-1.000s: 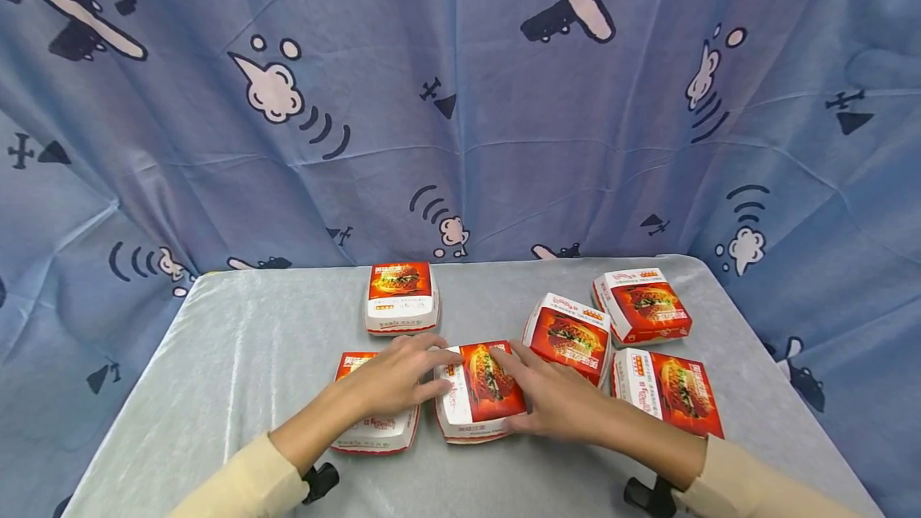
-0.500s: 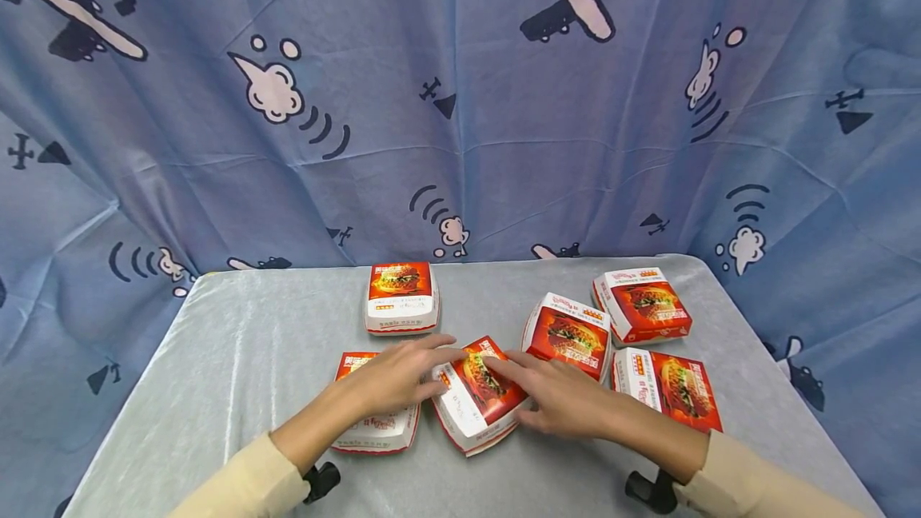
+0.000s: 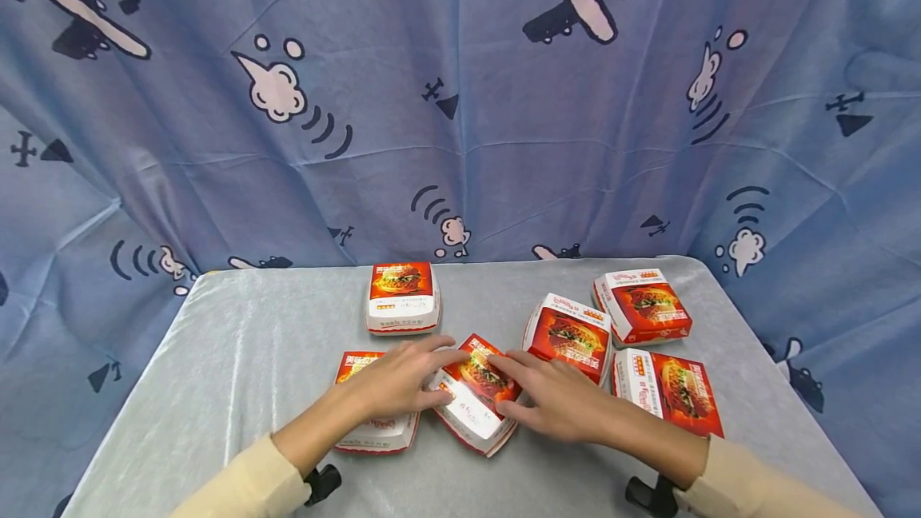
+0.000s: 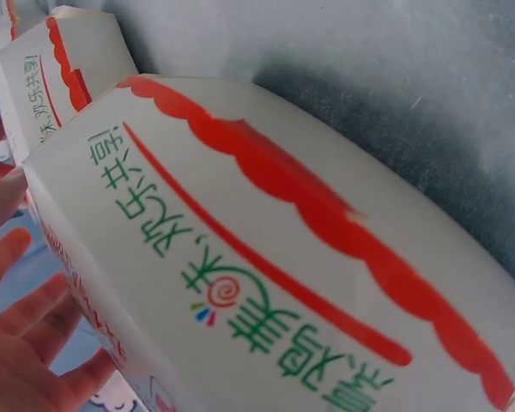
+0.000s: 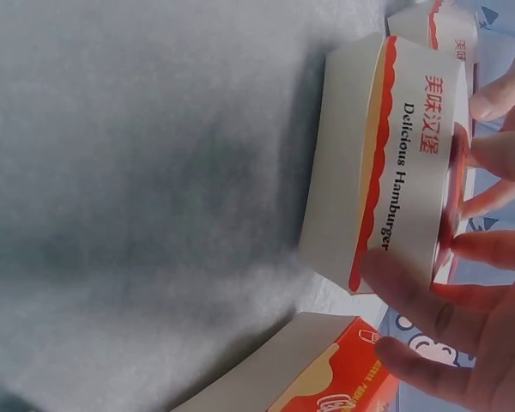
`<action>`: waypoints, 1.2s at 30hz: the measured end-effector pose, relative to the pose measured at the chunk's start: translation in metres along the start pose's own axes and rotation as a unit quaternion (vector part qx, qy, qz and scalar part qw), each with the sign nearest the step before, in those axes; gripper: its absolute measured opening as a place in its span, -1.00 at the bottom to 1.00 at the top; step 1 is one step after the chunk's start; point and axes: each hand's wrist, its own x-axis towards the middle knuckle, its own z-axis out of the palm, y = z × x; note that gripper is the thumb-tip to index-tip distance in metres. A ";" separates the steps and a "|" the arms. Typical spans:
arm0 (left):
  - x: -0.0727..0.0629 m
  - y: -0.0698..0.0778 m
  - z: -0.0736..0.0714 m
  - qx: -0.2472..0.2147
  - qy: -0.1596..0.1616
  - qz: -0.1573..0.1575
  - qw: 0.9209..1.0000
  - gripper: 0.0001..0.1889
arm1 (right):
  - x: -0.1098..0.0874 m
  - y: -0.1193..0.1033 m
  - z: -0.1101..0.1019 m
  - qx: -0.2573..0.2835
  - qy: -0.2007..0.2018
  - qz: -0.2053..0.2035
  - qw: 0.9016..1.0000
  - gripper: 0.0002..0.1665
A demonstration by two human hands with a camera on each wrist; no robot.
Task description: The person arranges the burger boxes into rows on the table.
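In the head view a red and white hamburger box (image 3: 471, 398) sits turned at an angle at the middle of the grey table, between both hands. My left hand (image 3: 408, 376) has its fingertips along the box's left edge, its fingers loosely extended. From the other side, my right hand (image 3: 557, 400) spreads its fingers over the top and right edge. Seen by the right wrist camera, one digit lies along the box's printed side (image 5: 408, 163). Under my left forearm stands another hamburger box (image 3: 381, 434), partly hidden by the hand; a white box side (image 4: 215, 232) fills the left wrist view.
One more box (image 3: 403, 294) stands behind the left hand. To the right are a tilted box (image 3: 570, 334), a box near the back corner (image 3: 646, 306) and one by the right forearm (image 3: 679, 392). A blue patterned curtain (image 3: 460, 102) hangs behind the table (image 3: 194, 390).
The middle box has turned clockwise between my hands, from nearly square-on to clearly angled, its front corner swinging toward me. Both hands stay almost in place, and the other boxes have not moved.
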 end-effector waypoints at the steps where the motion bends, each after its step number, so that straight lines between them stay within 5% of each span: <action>1: 0.000 0.000 0.000 -0.002 -0.001 -0.002 1.000 -0.43 | 0.000 0.000 0.000 0.000 0.001 0.002 1.000 -0.26; 19: -0.003 0.003 0.002 0.002 0.008 0.009 1.000 -0.48 | 0.008 0.001 0.004 -0.024 0.031 -0.008 0.999 -0.19; 36: -0.016 -0.009 0.000 -0.014 0.046 0.008 0.999 -0.53 | 0.010 0.004 0.002 -0.017 -0.004 -0.023 1.000 -0.23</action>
